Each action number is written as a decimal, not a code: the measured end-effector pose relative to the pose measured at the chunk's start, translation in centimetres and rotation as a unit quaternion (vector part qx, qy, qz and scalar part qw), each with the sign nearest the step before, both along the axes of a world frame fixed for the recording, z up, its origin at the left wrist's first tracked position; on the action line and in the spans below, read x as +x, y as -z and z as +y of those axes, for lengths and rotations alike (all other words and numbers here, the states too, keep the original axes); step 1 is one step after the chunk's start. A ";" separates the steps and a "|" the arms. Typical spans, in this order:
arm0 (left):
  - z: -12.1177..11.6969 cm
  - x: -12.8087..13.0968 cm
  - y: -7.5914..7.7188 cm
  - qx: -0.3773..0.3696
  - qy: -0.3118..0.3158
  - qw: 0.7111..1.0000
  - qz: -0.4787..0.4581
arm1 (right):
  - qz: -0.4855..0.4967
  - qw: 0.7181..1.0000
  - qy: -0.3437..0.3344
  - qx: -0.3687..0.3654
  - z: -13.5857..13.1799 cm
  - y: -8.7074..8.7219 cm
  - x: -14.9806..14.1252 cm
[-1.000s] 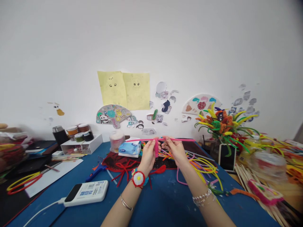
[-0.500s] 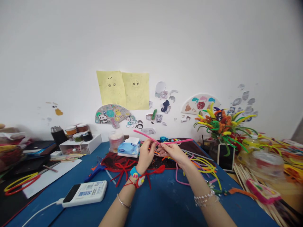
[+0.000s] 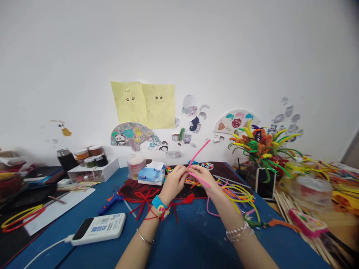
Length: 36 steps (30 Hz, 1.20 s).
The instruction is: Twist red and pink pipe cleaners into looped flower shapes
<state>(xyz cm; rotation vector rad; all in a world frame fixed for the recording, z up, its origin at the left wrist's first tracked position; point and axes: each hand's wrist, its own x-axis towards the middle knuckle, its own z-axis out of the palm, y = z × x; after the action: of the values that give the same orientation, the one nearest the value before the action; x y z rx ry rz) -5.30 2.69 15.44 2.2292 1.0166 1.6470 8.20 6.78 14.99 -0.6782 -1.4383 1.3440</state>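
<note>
- Now the pink pipe cleaner (image 3: 198, 152) is bent and points up to the far right; a moment ago it lay almost flat.
- Left hand (image 3: 174, 182) grips it with closed fingers near the bend.
- Right hand (image 3: 203, 178) also grips it, just beside left hand.
- Both are over the black mat (image 3: 202, 195) on the blue table (image 3: 196, 231), right of the tissue pack (image 3: 151, 175).
</note>
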 end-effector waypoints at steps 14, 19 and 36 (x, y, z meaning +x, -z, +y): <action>1.1 -0.1 1.0 -0.005 -0.057 0.995 -0.079 | -0.017 0.996 0.037 0.076 -0.6 0.2 -1.0; 1.0 0.3 1.3 -0.029 -0.070 0.991 -0.110 | -0.030 0.995 0.052 0.081 -0.3 0.2 -0.6; 0.5 1.9 2.1 -0.044 -0.013 0.986 -0.162 | -0.046 0.986 0.044 0.156 0.3 -1.1 1.5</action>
<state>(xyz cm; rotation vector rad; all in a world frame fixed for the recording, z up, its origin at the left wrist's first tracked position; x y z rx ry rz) -3.41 3.14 13.32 1.8199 1.0104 1.8566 9.67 7.09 16.12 -0.5948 -1.6289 1.0003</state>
